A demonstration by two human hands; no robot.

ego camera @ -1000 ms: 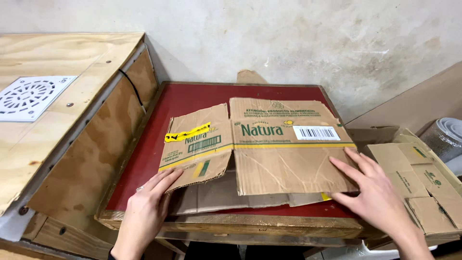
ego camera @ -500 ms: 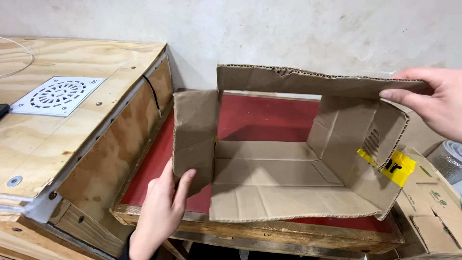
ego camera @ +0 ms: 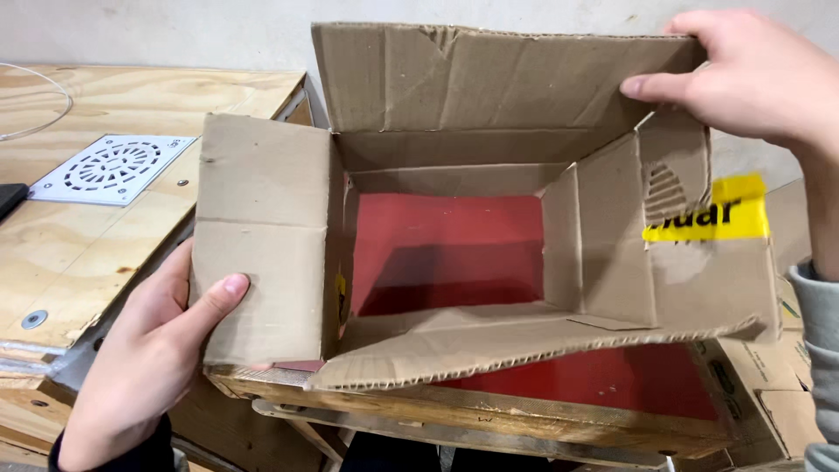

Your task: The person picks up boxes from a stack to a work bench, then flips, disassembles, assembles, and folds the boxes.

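My left hand [ego camera: 144, 354] comes up from the lower left of the frame, with a dark sleeve at the wrist. Its thumb lies flat on the outer side of the left flap and the other fingers are hidden behind it, so this hand is pinching the left flap of the worn brown corrugated cardboard box [ego camera: 489, 218]. My right hand [ego camera: 756, 74] enters from the upper right corner, with a grey sleeve lower down at the right edge. Its thumb presses on the inside of the tall back flap and the fingers curl over the top edge, so it is gripping that flap near its right end.

The box fills the centre of the frame, held opened out between both hands, with all its flaps spread. It has no closed bottom: I look straight through it and see the dark red flat board [ego camera: 446, 249] below. Nothing is inside the box.

The cardboard looks used. The edges are rough, the right flap has a torn patch where the inner ribs show, and a piece of yellow tape [ego camera: 712, 210] with black letters sticks on it.

The red board lies in a low wooden frame [ego camera: 489, 419] under the box. In the upper left of the frame is a pale plywood surface [ego camera: 79, 236], and on it a white square drain grate [ego camera: 118, 166]. At the lower right edge there are more flat cardboard pieces [ego camera: 778, 393].
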